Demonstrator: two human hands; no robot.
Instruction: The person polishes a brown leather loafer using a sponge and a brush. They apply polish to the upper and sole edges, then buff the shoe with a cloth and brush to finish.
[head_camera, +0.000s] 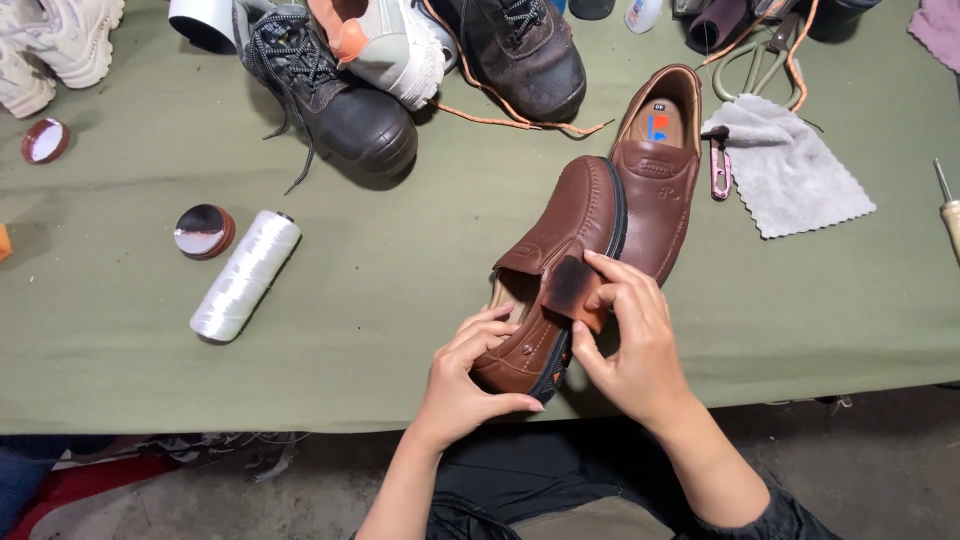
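Your left hand (470, 375) grips the heel of the brown leather slip-on shoe (560, 270); your right hand (625, 340) presses a dark-stained orange sponge (575, 290) against it, on the green desk (400, 290).

White sneakers (55, 45) cut off upper left; awl handle (950, 215) cropped at right edge; brown shoe's heel (520, 360) hidden under left hand (465, 375).

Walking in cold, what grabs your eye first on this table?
Front and centre, the left hand steadies a brown slip-on shoe by its heel while the right hand presses a dark-stained sponge against its side. Its mate lies just behind on the green cloth. A white spool of thread lies to the left.
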